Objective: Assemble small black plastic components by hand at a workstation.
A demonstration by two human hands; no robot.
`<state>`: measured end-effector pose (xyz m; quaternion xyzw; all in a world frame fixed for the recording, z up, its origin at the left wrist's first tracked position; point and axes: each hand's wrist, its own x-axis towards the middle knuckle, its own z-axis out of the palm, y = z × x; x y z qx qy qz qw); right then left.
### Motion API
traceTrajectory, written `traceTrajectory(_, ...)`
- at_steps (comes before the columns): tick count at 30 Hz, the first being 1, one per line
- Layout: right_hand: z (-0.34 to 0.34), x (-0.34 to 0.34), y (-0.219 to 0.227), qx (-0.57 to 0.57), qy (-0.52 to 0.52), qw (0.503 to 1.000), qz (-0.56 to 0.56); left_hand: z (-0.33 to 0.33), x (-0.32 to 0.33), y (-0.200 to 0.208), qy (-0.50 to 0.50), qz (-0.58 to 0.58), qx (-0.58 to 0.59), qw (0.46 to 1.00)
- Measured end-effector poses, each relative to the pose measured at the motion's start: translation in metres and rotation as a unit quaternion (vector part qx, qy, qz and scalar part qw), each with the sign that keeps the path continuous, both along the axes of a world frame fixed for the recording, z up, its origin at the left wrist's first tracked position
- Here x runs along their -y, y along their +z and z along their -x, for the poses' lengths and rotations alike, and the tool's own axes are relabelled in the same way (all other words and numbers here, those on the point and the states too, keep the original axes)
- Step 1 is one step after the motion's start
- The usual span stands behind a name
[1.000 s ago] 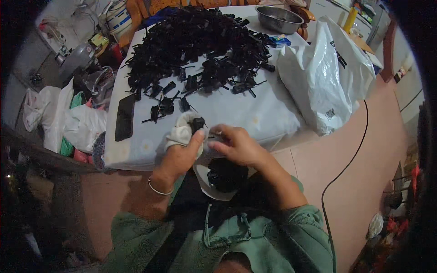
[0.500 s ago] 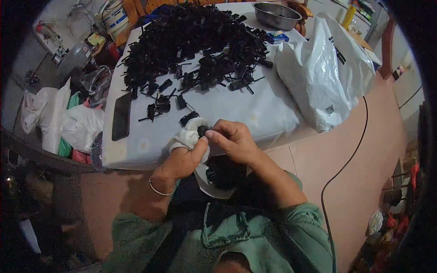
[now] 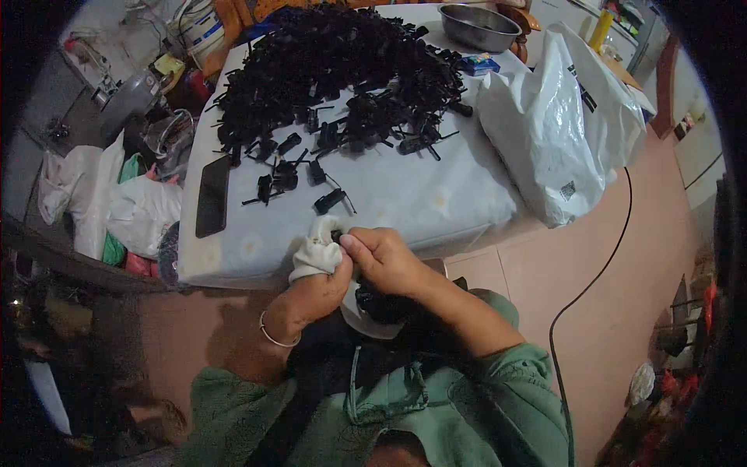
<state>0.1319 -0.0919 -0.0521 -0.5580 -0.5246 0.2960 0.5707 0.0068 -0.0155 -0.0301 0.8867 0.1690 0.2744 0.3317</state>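
White cloth (image 3: 315, 255), perhaps a glove, covers the fingers of my left hand (image 3: 317, 294). These fingers close around a small black plastic part (image 3: 336, 236), mostly hidden by cloth and fingertips. From the right, my right hand (image 3: 387, 263) pinches the same part with thumb and forefinger. Below my hands, at my lap, is a pale-rimmed container (image 3: 362, 324) with black pieces in it, half covered by my right forearm. Just past the cloth, a loose black part with a thin wire-like stem (image 3: 330, 202) lies on the table (image 3: 420, 202).
A big heap of black parts (image 3: 334, 70) covers the table's far side. A phone (image 3: 212, 198) lies at the left edge. A white plastic bag (image 3: 545, 132) stands right, near a steel bowl (image 3: 480, 29). A black cable (image 3: 587, 284) crosses the floor.
Both hands have come slightly nearer to me, away from the loose part. My right hand has dropped lower beside the cloth, still at the small black part. The view has shifted a little.
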Motion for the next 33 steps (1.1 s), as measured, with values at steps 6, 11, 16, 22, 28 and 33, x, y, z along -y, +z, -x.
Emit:
traceTrajectory(6, -0.021, -0.003, 0.015, 0.253, -0.097, 0.962, 0.017, 0.008, -0.007, 0.015, -0.040, -0.055, -0.119, 0.991)
traceTrajectory(11, -0.023, -0.016, 0.001, 0.425, -0.212, 0.879, 0.038, 0.010, -0.021, 0.026, 0.037, 0.070, -0.179, 0.981)
traceTrajectory(16, -0.045, -0.007, 0.006, 0.386, -0.224, 0.893, -0.056, 0.006, -0.042, 0.037, 0.020, -0.153, -0.046, 0.987)
traceTrajectory(22, -0.054, 0.014, 0.024, 0.094, 0.019, 0.992, 0.087, 0.000, -0.028, 0.053, -0.176, -0.053, -0.059, 0.981)
traceTrajectory(28, -0.048, 0.013, 0.009, -0.112, 0.123, 0.983, 0.073, -0.003, -0.020, 0.048, -0.231, 0.233, -0.045, 0.944)
traceTrajectory(33, -0.027, 0.017, 0.031, 0.136, -0.083, 0.980, -0.115, -0.020, -0.016, 0.019, -0.003, 0.307, 0.095, 0.947)
